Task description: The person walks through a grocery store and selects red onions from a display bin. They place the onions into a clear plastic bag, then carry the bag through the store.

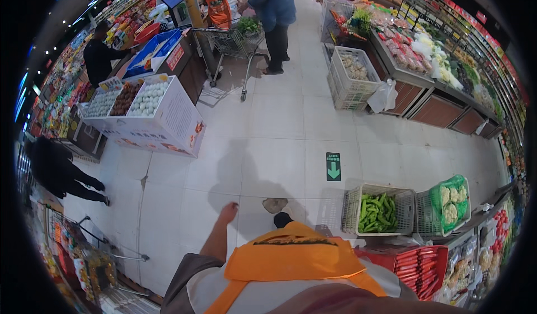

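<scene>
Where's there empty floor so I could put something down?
There's bare floor between the egg box and the stacked crates, and more just ahead of the left hand. It's crowded at the lower right, where the green pepper crate, the cauliflower crate and the red packets sit close together.

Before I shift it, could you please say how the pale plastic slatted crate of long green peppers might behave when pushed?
The crate seems probably stiff, given its moulded lattice; the loosely heaped peppers may shift, and their quantity suggests noticeable weight.
</scene>
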Available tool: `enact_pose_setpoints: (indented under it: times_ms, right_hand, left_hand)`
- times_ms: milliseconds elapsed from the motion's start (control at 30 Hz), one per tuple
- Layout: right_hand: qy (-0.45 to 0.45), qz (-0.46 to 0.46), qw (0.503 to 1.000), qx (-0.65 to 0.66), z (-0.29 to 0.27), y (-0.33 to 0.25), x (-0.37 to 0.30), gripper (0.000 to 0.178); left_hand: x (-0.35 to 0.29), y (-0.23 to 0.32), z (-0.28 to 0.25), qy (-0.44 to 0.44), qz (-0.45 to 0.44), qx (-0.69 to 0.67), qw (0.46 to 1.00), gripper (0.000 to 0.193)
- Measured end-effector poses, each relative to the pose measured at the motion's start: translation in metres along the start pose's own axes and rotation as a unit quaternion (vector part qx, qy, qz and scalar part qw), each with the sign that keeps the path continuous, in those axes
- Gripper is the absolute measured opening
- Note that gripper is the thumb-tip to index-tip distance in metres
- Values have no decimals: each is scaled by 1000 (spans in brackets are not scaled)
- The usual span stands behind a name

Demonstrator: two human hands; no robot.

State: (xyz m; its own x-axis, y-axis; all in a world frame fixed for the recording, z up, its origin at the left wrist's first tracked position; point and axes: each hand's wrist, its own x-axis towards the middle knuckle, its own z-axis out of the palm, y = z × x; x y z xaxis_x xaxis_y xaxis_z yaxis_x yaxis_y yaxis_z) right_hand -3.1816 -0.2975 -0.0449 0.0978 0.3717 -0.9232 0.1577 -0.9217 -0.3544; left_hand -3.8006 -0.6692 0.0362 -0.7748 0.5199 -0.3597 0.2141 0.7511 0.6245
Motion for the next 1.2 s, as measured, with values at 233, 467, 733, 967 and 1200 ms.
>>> enact_pose_setpoints:
  times_ms: [233, 467, 733, 967, 1200]
  right_hand:
    - [-162, -117, 976, 87, 356, -336, 12, 32]
    - [-242, -496, 785, -282, 614, -570, -58, 38]
    - [-3, -371, 694, -617, 512, -587, 82, 40]
    - [136, -41, 949, -283, 404, -600, 113, 28]
    - [44, -251, 866, -431, 501, -773, 199, 19]
  left_hand:
    - [20, -42, 15, -236, -247, 80, 936, 39]
    - [214, 23, -5, -220, -305, 80, 923, 37]
    - [612, 188, -80, -98, -135, 135, 977, 36]
    - [943, 503, -111, 50, 191, -101, 975, 28]
    - [1037, 631, -39, -165, 142, -104, 970, 27]
